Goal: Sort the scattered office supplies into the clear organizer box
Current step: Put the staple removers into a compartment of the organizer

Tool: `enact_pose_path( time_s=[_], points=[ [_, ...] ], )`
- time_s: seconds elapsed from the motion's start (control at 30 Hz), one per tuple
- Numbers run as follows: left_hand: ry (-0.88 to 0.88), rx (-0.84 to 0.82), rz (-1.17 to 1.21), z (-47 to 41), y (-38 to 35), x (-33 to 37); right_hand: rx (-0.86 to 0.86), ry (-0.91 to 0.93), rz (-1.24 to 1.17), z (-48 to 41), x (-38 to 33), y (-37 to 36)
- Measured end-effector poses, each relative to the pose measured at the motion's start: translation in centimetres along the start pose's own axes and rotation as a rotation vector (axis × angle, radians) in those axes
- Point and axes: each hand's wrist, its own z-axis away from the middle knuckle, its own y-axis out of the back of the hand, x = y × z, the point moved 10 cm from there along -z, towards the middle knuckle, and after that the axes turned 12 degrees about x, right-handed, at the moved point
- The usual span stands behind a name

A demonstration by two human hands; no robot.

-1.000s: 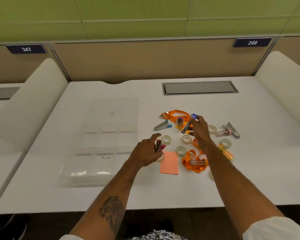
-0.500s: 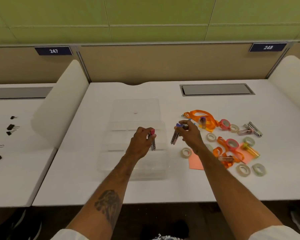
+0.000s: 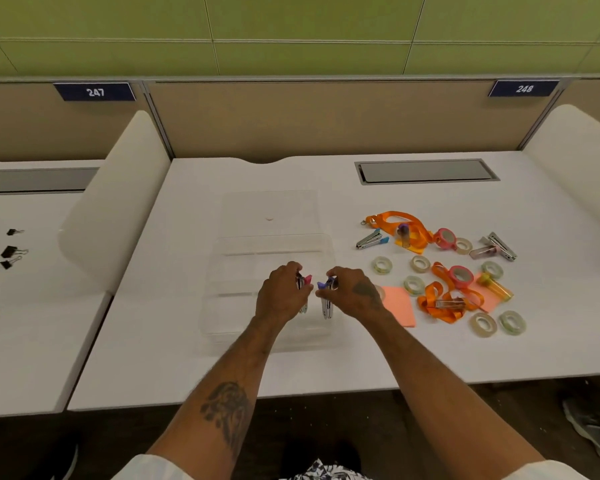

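Note:
The clear organizer box [image 3: 236,271] lies open on the white desk, its lid folded back behind it. My left hand [image 3: 283,294] grips a pink-tipped stapler [image 3: 305,282] over the box's front right compartments. Beside it, my right hand [image 3: 352,292] holds a purple-tipped stapler [image 3: 326,306], tip pointing down into the box. To the right lie scattered supplies: a blue-tipped stapler [image 3: 371,239], another stapler [image 3: 501,245], orange lanyards [image 3: 400,221], several tape rolls [image 3: 381,265], pink tape dispensers [image 3: 445,239] and sticky notes [image 3: 400,306].
A grey cable hatch [image 3: 426,170] is set into the desk at the back right. White padded dividers [image 3: 115,202] flank the desk. Black binder clips [image 3: 11,252] lie on the neighbouring desk at left. A shoe [image 3: 593,427] shows on the floor at right.
Both hands carried their staplers from the supply pile leftward, and now hold them close together over the organizer box. The view has shifted left.

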Motion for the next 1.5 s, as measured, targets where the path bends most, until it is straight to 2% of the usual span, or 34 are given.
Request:
enact_pose_path(
  time_s=[0.2,0.43,0.67,0.9,1.1,1.5],
  points=[
    [0.022,-0.039,-0.073,0.6,-0.9,-0.3,-0.023,0.159,0.326,0.2,-0.6,-2.2],
    [-0.003,-0.084,-0.207,1.0,-1.5,-0.3,0.259,0.240,0.301,-1.7,-1.0,2.5],
    [0.087,-0.071,-0.279,1.1,-0.8,-0.9,0.294,0.200,0.266,-3.1,0.2,4.6],
    [-0.156,-0.014,-0.485,-1.1,-0.5,-0.2,0.322,0.235,0.261,-3.5,0.6,4.7],
    [-0.371,0.134,-0.612,-2.5,0.7,0.1,0.337,0.260,0.358,-3.5,1.0,4.8],
    [-0.493,0.216,-0.608,-4.2,1.1,1.6,0.417,0.197,0.420,-3.6,3.7,6.4]
  ],
)
